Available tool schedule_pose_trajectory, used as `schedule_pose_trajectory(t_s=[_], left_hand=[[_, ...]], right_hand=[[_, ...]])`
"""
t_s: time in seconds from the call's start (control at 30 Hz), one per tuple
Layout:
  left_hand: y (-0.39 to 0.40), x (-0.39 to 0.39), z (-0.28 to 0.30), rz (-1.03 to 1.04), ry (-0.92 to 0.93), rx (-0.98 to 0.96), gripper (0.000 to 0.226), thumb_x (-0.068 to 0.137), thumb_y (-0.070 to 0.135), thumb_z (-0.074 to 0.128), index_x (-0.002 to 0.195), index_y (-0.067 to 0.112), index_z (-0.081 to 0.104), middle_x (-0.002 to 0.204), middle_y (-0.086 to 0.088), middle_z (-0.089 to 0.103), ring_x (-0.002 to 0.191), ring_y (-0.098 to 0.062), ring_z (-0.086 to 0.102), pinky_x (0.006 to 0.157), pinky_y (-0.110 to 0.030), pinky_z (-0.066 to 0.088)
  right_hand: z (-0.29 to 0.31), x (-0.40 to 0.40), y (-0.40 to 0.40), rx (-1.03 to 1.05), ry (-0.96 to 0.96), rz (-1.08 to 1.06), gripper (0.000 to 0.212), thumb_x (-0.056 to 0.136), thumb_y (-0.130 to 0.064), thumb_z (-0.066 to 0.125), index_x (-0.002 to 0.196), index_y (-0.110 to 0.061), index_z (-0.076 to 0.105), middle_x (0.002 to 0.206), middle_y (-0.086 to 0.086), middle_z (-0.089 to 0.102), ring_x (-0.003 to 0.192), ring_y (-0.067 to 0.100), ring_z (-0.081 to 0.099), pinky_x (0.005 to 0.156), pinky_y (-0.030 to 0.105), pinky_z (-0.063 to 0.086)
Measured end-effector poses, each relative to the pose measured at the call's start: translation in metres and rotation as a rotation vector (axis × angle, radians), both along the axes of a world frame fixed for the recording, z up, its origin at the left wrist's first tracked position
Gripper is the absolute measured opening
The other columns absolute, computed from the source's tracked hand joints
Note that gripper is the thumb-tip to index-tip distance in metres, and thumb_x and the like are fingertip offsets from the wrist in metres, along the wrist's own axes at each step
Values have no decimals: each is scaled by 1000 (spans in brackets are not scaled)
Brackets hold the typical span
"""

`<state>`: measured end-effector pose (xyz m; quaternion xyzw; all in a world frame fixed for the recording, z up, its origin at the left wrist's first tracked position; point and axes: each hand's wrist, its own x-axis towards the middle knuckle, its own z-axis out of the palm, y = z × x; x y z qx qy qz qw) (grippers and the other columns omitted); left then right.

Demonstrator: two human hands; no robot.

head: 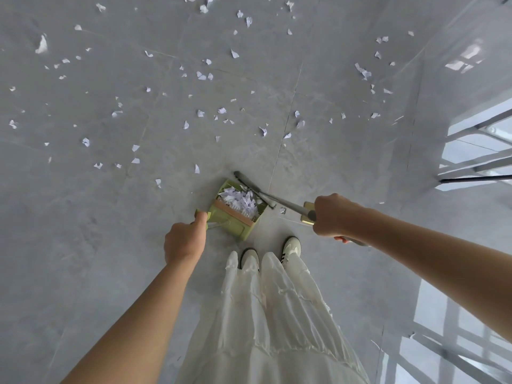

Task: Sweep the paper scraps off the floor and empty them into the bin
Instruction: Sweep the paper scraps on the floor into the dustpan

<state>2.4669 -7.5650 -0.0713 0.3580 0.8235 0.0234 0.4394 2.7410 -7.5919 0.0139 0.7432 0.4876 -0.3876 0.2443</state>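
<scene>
A light-green dustpan [231, 221] stands on the grey floor just ahead of my feet, with a heap of white paper scraps [240, 201] inside it. My left hand [185, 241] grips the top of the dustpan's handle. My right hand [333, 216] holds the grey broom handle [288, 205], and the broom head [253, 189] lies along the dustpan's right edge. Several loose paper scraps [201, 113] are scattered over the floor farther ahead and to both sides. One small scrap [283, 210] lies right of the dustpan. No bin is in view.
My white shoes [291, 246] and long white skirt [271, 314] are directly below the dustpan. Metal frame legs [476, 173] stand at the right edge, with glossy reflections on the floor there.
</scene>
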Motion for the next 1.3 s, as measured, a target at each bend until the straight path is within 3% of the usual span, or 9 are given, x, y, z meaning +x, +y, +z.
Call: schedule_pose_trajectory(t_s=[0.13,0.23,0.43,0.7,0.87,0.93,1.1,1.2,1.3], left_hand=[[0,-1,-1,7,-8,12,69,66,71,41,68,5,63,81,-19,72,80,-40,69,74,-46,59],[0,-2,-4,5,-11,14,70,65,71,42,68,5,63,82,-20,72,83,-41,69,74,-47,58],[-1,1,-6,-8,-14,26,70,66,71,41,70,5,65,83,-20,72,82,-41,69,74,-46,58],[-10,3,-3,4,31,53,78,64,72,30,82,9,73,85,-11,71,81,-33,64,68,-37,51],[-12,1,-5,98,21,61,76,68,74,33,79,9,72,87,-14,72,83,-37,66,75,-44,56],[-12,3,-3,103,1,67,70,68,74,33,72,15,71,86,-14,72,83,-37,66,75,-44,55],[-9,8,0,129,-10,117,70,80,68,32,70,8,67,82,-17,70,82,-38,64,72,-42,52],[-3,9,5,189,-21,123,88,68,73,22,79,0,69,83,-19,70,83,-39,64,72,-43,53],[1,10,8,246,-58,128,84,63,77,24,69,3,65,80,-21,70,80,-42,67,76,-51,58]], right_hand=[[-5,-2,6,27,-30,52,16,82,-5,47,90,-3,61,69,14,66,48,25,62,49,36,58],[-8,-6,11,19,-39,105,18,78,-3,45,86,-5,61,62,10,63,44,23,60,43,26,51],[-14,-19,4,-23,10,88,17,83,-5,46,96,-7,58,74,10,64,52,23,62,48,29,53],[-5,-31,-10,-13,65,96,9,86,-6,49,95,-6,50,75,9,61,52,22,59,40,24,45],[14,-29,-9,-10,7,133,17,84,-5,47,71,-13,42,63,4,50,46,14,48,43,22,42],[22,-28,-8,3,-16,147,19,84,-6,48,70,-15,40,65,3,48,49,14,46,44,22,40],[42,-24,-2,34,-41,125,19,85,-8,49,71,-16,40,70,2,47,51,14,47,46,22,39],[53,-21,2,60,-33,78,20,85,-7,49,69,-17,41,71,5,52,54,19,56,47,28,48],[54,-18,7,91,-7,-18,15,83,-5,48,71,-13,46,66,9,58,50,23,58,47,29,52]])
